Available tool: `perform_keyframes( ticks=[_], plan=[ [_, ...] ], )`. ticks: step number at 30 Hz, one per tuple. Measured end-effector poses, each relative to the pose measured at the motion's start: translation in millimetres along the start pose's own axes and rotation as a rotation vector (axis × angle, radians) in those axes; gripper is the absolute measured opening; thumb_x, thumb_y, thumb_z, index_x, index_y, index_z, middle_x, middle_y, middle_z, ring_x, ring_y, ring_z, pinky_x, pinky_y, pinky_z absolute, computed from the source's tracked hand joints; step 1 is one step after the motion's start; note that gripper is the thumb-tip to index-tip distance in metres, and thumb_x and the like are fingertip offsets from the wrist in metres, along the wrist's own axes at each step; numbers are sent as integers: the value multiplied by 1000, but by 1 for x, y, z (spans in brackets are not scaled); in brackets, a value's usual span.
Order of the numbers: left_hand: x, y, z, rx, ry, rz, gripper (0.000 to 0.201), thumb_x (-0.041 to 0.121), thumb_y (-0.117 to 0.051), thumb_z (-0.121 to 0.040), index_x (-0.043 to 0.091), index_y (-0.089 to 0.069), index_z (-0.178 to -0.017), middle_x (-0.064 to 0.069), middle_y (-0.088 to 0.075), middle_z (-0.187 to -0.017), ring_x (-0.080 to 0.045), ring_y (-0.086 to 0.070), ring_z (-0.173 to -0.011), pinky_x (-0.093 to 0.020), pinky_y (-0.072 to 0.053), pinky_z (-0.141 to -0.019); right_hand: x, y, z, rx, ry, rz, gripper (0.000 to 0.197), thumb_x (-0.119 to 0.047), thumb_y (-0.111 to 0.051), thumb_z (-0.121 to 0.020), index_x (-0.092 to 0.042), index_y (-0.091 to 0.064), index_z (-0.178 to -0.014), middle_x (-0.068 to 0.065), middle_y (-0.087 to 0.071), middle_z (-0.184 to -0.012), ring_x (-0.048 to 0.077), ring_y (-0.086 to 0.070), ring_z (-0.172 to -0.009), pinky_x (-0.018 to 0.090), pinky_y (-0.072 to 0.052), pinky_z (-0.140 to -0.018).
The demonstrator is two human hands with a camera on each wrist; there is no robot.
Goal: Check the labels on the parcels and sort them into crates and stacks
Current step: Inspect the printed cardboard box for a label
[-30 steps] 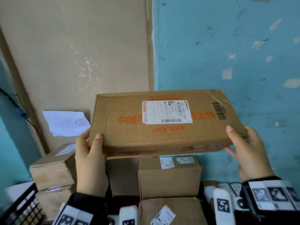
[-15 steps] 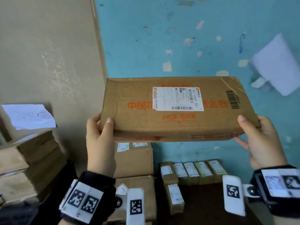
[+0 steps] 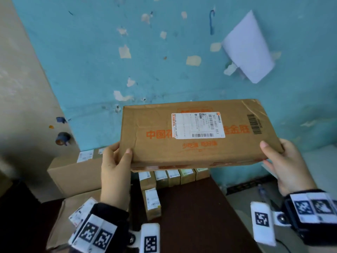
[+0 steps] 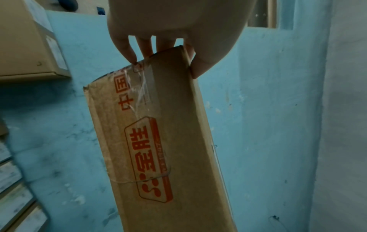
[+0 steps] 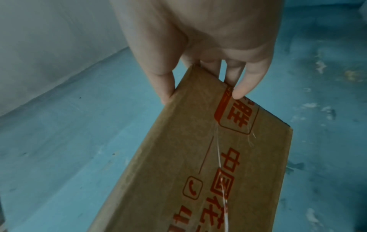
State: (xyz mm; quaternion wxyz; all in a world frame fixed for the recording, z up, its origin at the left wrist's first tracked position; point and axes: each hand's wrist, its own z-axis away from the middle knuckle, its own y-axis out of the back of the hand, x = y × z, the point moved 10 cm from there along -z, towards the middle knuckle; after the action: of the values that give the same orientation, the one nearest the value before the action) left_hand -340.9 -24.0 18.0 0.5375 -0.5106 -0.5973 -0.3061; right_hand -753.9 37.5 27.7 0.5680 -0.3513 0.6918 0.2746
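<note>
You are holding a long flat cardboard parcel (image 3: 198, 136) up in the air in front of the blue wall (image 3: 164, 52), one hand at each short end. Your left hand (image 3: 114, 168) clamps its left end, thumb on the top face and fingers (image 4: 146, 47) curled underneath; your right hand (image 3: 286, 165) clamps the right end the same way, thumb on top, fingers (image 5: 243, 84) under the edge. The parcel's top face is turned towards you, with a white shipping label (image 3: 197, 125) stuck near its middle over orange printed characters, and a black barcode (image 3: 255, 124) near the right end. Below the parcel, a row of small boxes (image 3: 173, 175) stands along the far edge of a dark table (image 3: 191, 216), with larger cardboard boxes (image 3: 76, 172) stacked at its left edge. A white paper (image 3: 248, 48) hangs on the wall above.
</note>
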Motion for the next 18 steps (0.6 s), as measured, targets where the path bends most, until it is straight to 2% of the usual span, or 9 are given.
perform_keyframes(
  ticks=[2,3,4,5,7,8,10,16,18],
  plan=[
    [-20,-11,1,-20,51,-1,15,9,-53,-99,21,-54,-108,-3,-66,-111,-10,-63,-95,-23,-47,-79,23,12,-13,18,4,58,73,-80,-74,-47,-25,-61,-92,12,-68,-109,24,-64,-100,45,-48,-94],
    [-31,-17,1,-28,78,-3,15,8,-53,-99,18,-54,-110,-3,-66,-111,-12,-64,-97,-24,-48,-79,37,17,-21,25,-3,88,83,-85,-72,-38,-25,-62,-93,10,-68,-108,25,-64,-101,45,-49,-93],
    [-43,-23,0,-38,102,-7,15,7,-53,-99,17,-54,-110,-4,-66,-111,-14,-64,-98,-25,-49,-79,46,19,-26,17,-17,123,81,-83,-73,-40,-25,-62,-94,8,-69,-107,25,-64,-101,45,-49,-92],
    [-55,-28,-2,-51,120,-17,14,7,-53,-98,18,-54,-107,-5,-66,-110,-16,-64,-99,-26,-50,-79,53,19,-32,11,-36,166,66,-74,-77,-53,-25,-62,-94,6,-68,-105,27,-64,-101,46,-50,-90],
    [-82,-37,-7,-68,157,-49,16,6,-54,-98,22,-54,-100,-5,-66,-108,-17,-64,-98,-26,-49,-77,62,17,-43,4,-39,255,22,-38,-74,-82,-25,-62,-94,4,-68,-102,31,-63,-101,45,-49,-89],
    [-96,-40,-10,-78,178,-61,17,5,-53,-98,22,-54,-98,-5,-66,-107,-18,-63,-97,-26,-48,-76,70,16,-50,-7,-44,294,11,-24,-69,-89,-25,-62,-97,4,-67,-101,31,-63,-101,44,-49,-88],
    [-126,-47,-18,-96,229,-84,17,4,-52,-98,21,-53,-98,-8,-66,-107,-21,-63,-98,-28,-49,-78,90,9,-66,-54,-69,347,15,-13,-62,-93,-21,-62,-106,6,-67,-100,29,-62,-98,39,-47,-85],
    [-215,-54,-37,-52,385,-200,22,-2,-53,-96,21,-53,-94,-13,-63,-109,-31,-60,-105,-45,-48,-93,153,-15,-110,-110,-156,582,17,-10,-62,-93,-11,-65,-109,11,-66,-96,29,-61,-93,38,-47,-83],
    [-237,-58,-44,-44,424,-213,23,-6,-53,-95,16,-52,-98,-8,-61,-103,-28,-57,-104,-42,-46,-94,174,-19,-122,-125,-189,650,17,-10,-62,-93,-12,-64,-109,12,-65,-98,31,-60,-96,40,-46,-86]
  ],
)
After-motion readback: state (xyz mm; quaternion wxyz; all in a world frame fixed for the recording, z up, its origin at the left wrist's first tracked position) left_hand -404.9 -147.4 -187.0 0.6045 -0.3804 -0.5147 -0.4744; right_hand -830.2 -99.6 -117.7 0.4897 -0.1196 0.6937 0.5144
